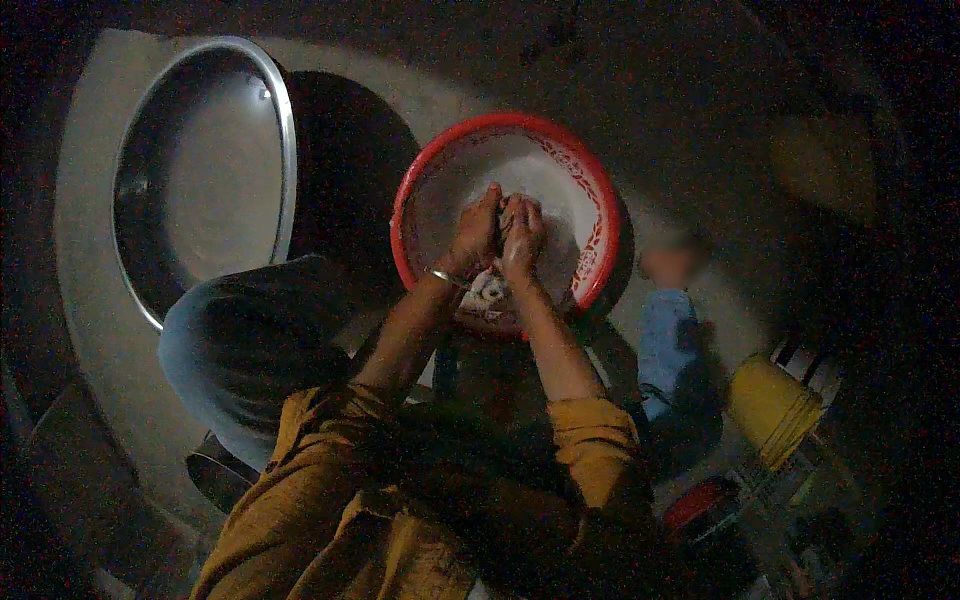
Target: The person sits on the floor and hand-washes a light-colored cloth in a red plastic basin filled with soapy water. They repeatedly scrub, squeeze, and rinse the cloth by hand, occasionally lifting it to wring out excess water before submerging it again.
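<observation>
Lying tilted at the far left, one large steel basin is being kept apart from the work. One red-rimmed bowl is being kept straight ahead, within reach of both arms. One pale cloth is being squeezed over its near rim, left hand and right hand pressed together around it.

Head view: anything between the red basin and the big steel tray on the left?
Head view: only dark shadow on the pale floor between red basin and steel tray.
</observation>
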The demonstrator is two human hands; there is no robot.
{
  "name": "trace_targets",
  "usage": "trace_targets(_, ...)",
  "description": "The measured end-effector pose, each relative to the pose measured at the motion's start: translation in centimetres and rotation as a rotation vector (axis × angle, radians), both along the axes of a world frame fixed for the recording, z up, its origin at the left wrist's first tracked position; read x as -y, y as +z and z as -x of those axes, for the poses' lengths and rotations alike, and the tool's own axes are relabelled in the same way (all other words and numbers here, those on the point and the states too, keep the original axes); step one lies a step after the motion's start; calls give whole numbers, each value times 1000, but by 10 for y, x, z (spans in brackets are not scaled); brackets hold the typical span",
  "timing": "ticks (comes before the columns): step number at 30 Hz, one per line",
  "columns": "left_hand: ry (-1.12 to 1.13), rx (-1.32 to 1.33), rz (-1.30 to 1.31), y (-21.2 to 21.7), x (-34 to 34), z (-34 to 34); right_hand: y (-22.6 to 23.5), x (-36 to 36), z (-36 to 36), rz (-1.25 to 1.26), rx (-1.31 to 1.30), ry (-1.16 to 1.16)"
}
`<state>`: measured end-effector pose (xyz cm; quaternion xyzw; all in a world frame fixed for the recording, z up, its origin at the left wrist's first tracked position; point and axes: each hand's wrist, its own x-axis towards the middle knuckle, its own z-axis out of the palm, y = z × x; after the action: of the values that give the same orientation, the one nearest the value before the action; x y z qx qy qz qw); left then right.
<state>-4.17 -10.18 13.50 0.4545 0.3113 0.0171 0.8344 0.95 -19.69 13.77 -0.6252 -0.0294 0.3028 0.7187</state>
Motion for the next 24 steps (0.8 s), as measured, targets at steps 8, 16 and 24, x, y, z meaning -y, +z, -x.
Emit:
trace_targets(8,-122,-67,369,-33,22,0,26,-7,-2,139,259,26)
trace_targets(16,220,-88,295,23,12,-7,44,-5,32,97,185,93)
trace_targets(24,70,-140,120,77,23,-21,52,-3,-8,-72,-55,-178)
